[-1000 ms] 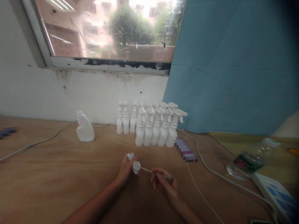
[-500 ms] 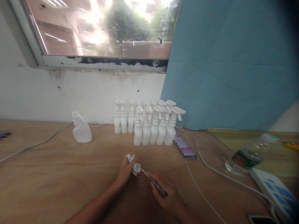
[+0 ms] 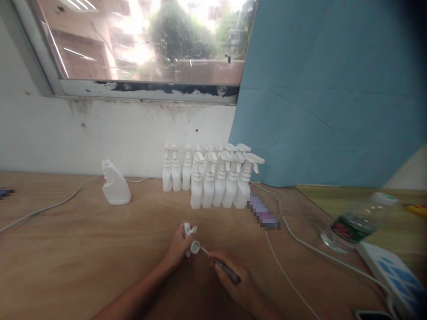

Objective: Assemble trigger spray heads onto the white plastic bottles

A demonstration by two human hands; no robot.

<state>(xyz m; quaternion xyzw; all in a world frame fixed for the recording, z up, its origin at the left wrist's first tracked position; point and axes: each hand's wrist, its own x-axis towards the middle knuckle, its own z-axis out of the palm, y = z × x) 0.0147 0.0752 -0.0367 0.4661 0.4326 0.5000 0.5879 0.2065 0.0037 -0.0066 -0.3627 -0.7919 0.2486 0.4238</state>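
My left hand (image 3: 178,245) is closed around a white trigger spray head (image 3: 194,247), whose round collar faces toward my right. In my right hand (image 3: 237,278) is a screwdriver (image 3: 226,270) with a dark brown handle and a thin metal shaft. The shaft points at the open collar; whether its tip is inside the collar or just beside it, I cannot tell. Behind my hands, a group of white spray bottles (image 3: 208,191) with trigger heads stands upright. Further left is a translucent bottle (image 3: 116,189) without a head.
A clear drink bottle (image 3: 356,224) with a green label stands at the right, near a white and blue box (image 3: 391,270). A white cable (image 3: 299,239) runs across the table's right side. A pixelated purple object (image 3: 263,212) lies by the spray bottles.
The spray head has tilted and dropped slightly in my left hand. My right hand with the screwdriver has shifted a little; less of the shaft shows.
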